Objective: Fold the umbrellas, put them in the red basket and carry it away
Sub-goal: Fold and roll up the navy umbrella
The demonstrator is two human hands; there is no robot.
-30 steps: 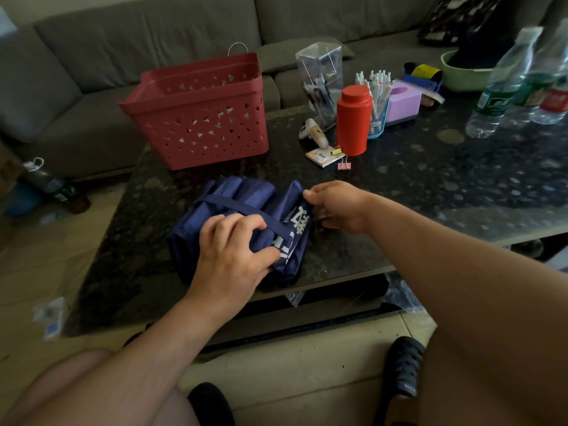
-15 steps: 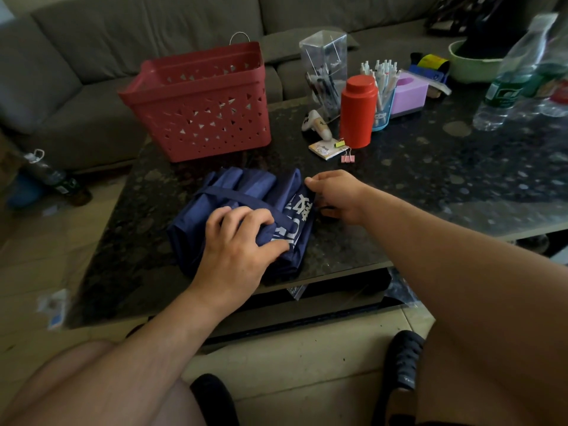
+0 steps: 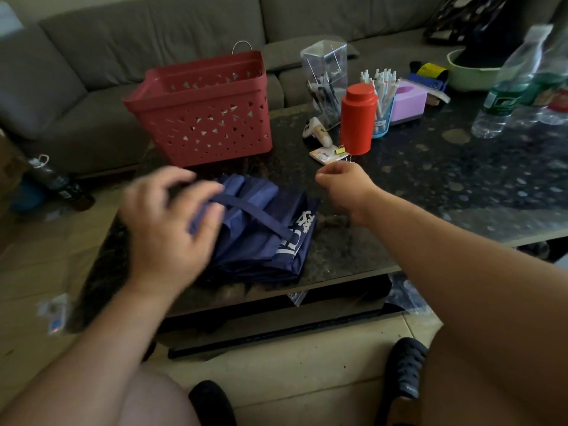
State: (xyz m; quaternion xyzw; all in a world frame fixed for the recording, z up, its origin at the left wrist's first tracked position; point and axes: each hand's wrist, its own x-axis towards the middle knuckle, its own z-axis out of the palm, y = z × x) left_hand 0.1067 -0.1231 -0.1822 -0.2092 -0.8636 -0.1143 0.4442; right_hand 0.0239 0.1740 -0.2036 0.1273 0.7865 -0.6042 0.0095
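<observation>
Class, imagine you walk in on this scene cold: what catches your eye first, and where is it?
The folded navy-blue fabric umbrella with white lettering lies at the near edge of the dark speckled stone table, the left hand blurred over its left end and the right hand lifted just off its right. Behind it stands the red plastic basket with triangular holes; to the right of that, a red cylindrical canister.

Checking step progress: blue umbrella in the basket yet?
Out. Folded blue umbrella lies strapped on the table, in front of the red basket.
</observation>
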